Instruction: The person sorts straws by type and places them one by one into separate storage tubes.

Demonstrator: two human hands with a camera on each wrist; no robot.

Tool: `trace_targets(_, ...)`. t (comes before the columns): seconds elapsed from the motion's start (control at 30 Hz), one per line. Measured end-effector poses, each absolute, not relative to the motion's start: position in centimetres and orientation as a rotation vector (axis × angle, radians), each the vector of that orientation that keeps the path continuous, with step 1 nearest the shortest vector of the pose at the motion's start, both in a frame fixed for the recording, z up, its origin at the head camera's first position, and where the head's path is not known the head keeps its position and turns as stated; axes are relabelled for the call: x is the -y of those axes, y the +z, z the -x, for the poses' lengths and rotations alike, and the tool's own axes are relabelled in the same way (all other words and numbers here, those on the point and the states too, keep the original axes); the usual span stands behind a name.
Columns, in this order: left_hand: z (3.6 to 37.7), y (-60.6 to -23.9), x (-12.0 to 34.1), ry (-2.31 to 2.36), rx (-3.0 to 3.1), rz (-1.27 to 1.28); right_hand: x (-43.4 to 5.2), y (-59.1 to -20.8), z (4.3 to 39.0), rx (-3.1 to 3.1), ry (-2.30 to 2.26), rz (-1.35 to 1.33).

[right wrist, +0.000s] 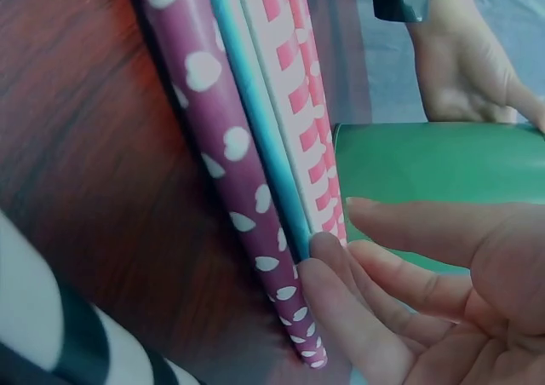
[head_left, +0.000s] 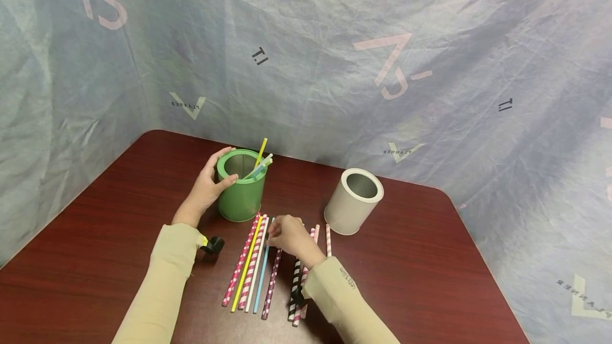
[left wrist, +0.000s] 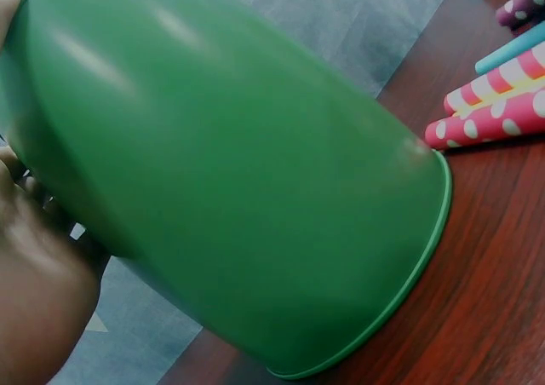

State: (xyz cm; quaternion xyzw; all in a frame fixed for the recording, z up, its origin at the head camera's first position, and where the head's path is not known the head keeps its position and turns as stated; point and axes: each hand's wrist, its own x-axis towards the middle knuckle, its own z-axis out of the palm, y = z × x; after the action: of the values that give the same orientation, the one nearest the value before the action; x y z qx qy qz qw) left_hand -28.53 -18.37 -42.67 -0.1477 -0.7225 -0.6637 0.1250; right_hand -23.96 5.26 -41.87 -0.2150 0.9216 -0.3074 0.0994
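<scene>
My left hand [head_left: 205, 187] grips the green can [head_left: 241, 200] by its upper side, with the thumb at the rim. Several straws, one of them yellow [head_left: 261, 152], lean inside that can. At the row of paper straws in front of it, my right hand [head_left: 289, 235] pinches a light blue straw [right wrist: 264, 125] near its far end. This straw lies between a thin white straw [head_left: 257, 267] and a purple heart-patterned straw [right wrist: 213, 78]. The fingertips hide part of the blue straw.
A white can [head_left: 351, 206] stands at the back right. Left of the blue straw lie pink straws [head_left: 239, 264] and a yellow straw [head_left: 245, 272]. Black-striped [head_left: 294, 293] and pink-striped straws lie under the right wrist. Patterned cloth [head_left: 306, 68] hangs behind the table [head_left: 406, 280].
</scene>
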Motion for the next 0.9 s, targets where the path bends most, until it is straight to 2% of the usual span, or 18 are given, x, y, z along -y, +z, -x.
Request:
trace_targets(0.53, 28.4, -42.4, 18.3, -1.927, 2.129, 0.421, -4.4, -42.1, 24.0, -2.811, -0.604, 0.431)
trace_targets(0.9, 28.4, -42.4, 18.4, -1.934, 2.121, 0.415, -3.9, -42.2, 24.4, -2.7, -0.684, 0.371)
